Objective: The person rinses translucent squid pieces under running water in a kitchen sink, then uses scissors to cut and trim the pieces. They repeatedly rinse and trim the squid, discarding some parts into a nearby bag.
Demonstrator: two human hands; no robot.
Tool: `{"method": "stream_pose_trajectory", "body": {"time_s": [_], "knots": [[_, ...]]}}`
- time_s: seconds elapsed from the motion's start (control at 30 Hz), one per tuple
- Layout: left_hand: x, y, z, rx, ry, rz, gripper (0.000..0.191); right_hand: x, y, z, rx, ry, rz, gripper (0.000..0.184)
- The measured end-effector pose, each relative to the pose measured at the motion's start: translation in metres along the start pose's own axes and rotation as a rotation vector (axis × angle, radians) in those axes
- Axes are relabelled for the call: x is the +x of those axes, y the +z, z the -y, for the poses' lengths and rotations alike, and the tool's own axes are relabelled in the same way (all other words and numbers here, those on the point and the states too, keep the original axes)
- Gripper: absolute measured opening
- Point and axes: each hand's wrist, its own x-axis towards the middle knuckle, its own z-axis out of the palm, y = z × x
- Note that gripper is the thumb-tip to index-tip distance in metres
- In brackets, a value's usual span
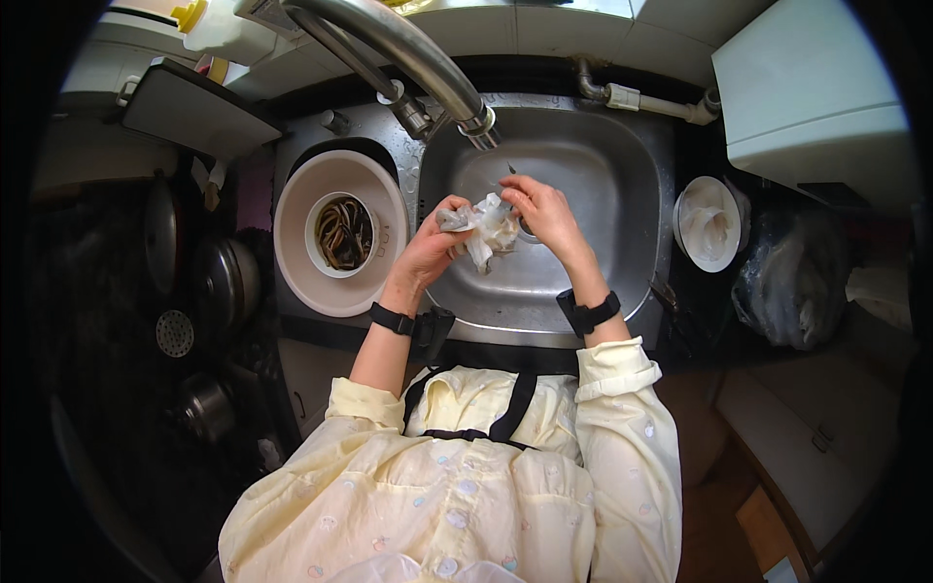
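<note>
Over the stainless steel sink, my left hand grips a pale, crumpled, soft piece with whitish and yellowish parts, whose kind I cannot make out. My right hand is close against the piece's right side, fingers bent; whether they pinch it is unclear. Just beyond those fingertips shows a small dark scrap. Partly hidden by my right hand is the drain. Above the sink's back edge the faucet arches, its spout pointing down near my hands.
Left of the sink, a pale basin holds a white bowl of dark strips. To the right stand a bowl of whitish pieces, scissors and a clear plastic bag. Lidded cookware sits far left.
</note>
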Motion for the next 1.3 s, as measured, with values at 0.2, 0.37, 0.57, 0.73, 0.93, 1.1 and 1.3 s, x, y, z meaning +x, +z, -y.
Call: {"method": "stream_pose_trajectory", "body": {"time_s": [0.2,0.37,0.57,0.73,0.93,1.1,1.3], "knots": [[0.004,0.001,-0.007,-0.281,0.009,-0.005,0.032,0.096,0.012,0.011,-0.157,-0.522,-0.139,0.036],[0.018,0.015,-0.007,-0.156,0.081,-0.084,0.039,0.129,0.014,0.02,-0.236,-0.481,-0.029,0.032],[0.042,0.036,-0.009,-0.153,0.109,-0.189,0.037,0.108,-0.003,0.058,-0.165,-0.594,-0.115,0.028],[0.053,0.046,-0.009,-0.172,0.138,-0.222,0.035,0.123,-0.008,0.066,-0.223,-0.358,0.079,0.028],[0.064,0.051,-0.003,-0.141,0.237,-0.318,0.033,0.102,-0.025,0.056,-0.303,-0.603,-0.23,0.032],[0.067,0.046,0.005,-0.09,0.414,-0.431,0.033,0.023,-0.013,0.041,-0.42,-0.195,-0.339,0.031],[0.048,0.038,0.01,0.072,0.523,-0.405,0.035,0.005,0.021,0.021,0.162,-0.003,-0.325,0.019]]}}
